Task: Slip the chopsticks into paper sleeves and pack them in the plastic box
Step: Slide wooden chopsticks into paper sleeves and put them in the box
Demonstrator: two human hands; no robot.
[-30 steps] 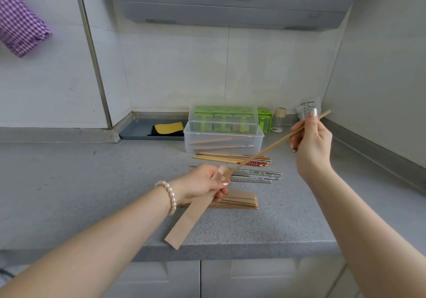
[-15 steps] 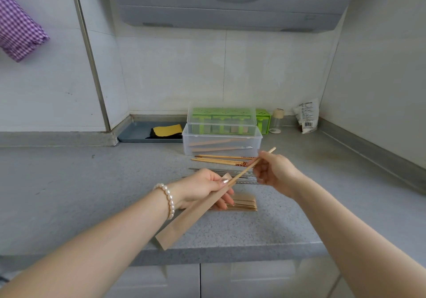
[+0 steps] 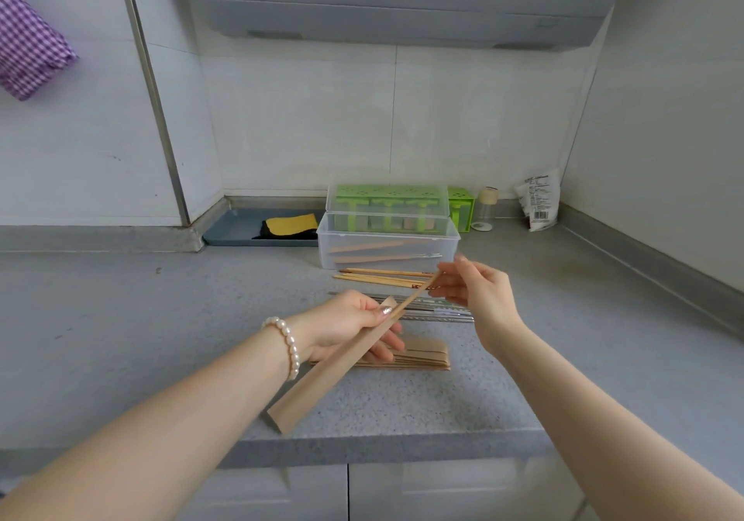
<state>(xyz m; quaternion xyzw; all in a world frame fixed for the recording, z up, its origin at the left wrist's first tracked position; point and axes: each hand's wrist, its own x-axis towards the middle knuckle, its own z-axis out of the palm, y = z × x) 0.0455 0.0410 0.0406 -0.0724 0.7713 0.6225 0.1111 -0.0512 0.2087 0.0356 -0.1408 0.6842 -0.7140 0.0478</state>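
While the left hand (image 3: pixel 349 321) pinched the paper sleeve (image 3: pixel 334 363), the chopstick (image 3: pixel 418 293) jutted toward two o'clock, its tip at the right hand's (image 3: pixel 477 293) spread fingers.

Wooden chopstick (image 3: pixel 418 293) half inside tilted sleeve (image 3: pixel 334 367)

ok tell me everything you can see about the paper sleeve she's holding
The paper sleeve is a long, flat strip of plain brown kraft-looking paper. The left hand grips it near its upper, open end, so it slants down toward the counter's front edge, lifted clear of the sleeve stack. A wooden chopstick is mostly inside, its top sticking out by the right hand.
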